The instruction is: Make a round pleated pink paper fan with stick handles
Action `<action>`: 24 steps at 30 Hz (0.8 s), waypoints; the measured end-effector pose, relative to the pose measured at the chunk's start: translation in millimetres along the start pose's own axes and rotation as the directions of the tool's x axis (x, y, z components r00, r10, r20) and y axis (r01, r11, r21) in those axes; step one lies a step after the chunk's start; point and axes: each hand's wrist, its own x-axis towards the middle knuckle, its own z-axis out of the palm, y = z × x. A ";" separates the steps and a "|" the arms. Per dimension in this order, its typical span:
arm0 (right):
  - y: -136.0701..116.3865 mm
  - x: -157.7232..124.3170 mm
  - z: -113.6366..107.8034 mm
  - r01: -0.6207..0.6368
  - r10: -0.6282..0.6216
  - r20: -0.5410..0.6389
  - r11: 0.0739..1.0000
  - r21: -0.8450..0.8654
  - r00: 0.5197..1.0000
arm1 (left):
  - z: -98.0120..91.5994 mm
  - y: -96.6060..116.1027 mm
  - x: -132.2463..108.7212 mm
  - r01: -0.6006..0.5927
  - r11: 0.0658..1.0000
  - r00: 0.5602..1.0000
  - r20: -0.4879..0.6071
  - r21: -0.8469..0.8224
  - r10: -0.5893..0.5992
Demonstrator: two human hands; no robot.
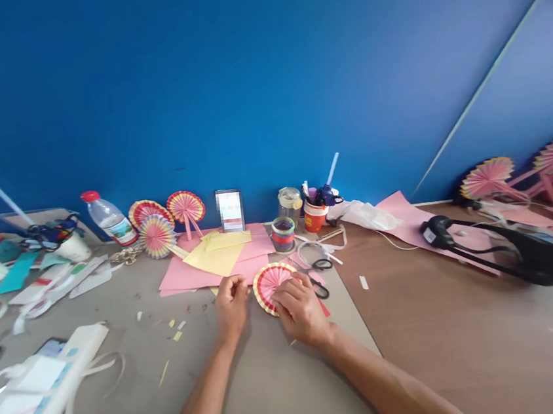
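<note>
A round pleated paper fan [267, 287], pink in the middle with red and pale yellow rings, is in front of me. My right hand [297, 307] has its curled fingers over the fan's right part, gripping it. Just left of the fan, my left hand [232, 304] is closed with thumb and fingertips pinched together; whatever they hold, if anything, is too small to make out. Black-handled scissors [320, 288] lie right behind my right hand, partly hidden. Beyond both hands are pink paper sheets [180, 280] with yellow paper [217, 258] on top.
Finished fans [186, 206], a phone [230, 210], a tape roll stack [283, 234], a jar [290, 202] and a red cup of tools [314, 216] line the blue wall. Left are a bottle [112, 219], a long white box [53, 388] and paper scraps. A black strap-like object [507, 242] lies right.
</note>
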 end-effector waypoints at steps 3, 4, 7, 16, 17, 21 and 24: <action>-0.1 1.8 1.0 0.048 -0.050 -0.060 0.998 -0.033 0.997 | 0.3 0.8 1.0 -0.039 0.999 0.999 -0.014 0.021 0.039; 0.1 2.6 1.1 0.043 -0.045 -0.082 0.999 -0.033 0.996 | -0.2 1.9 1.3 -0.049 0.998 0.998 -0.025 0.031 0.050; 1.3 3.6 0.8 0.027 -0.028 -0.108 1.000 -0.015 0.994 | -3.5 7.0 0.8 -0.129 0.988 0.990 -0.044 0.088 0.133; 11.6 -4.7 5.8 -0.045 0.047 -0.089 0.999 0.022 0.995 | -11.5 12.7 -5.4 -0.145 0.981 0.989 -0.010 0.132 0.148; 11.4 -5.1 5.7 -0.043 0.045 -0.092 0.999 0.023 0.995 | -11.6 12.0 -5.3 -0.148 0.980 0.989 -0.006 0.134 0.150; 4.8 -3.5 1.9 -0.037 0.038 -0.119 0.999 0.010 0.992 | -12.9 10.2 -4.6 -0.211 0.962 0.977 0.012 0.173 0.212; -0.4 -0.3 0.4 -0.031 0.031 -0.129 1.000 -0.003 0.991 | -15.4 10.1 -3.5 -0.259 0.946 0.965 0.010 0.197 0.262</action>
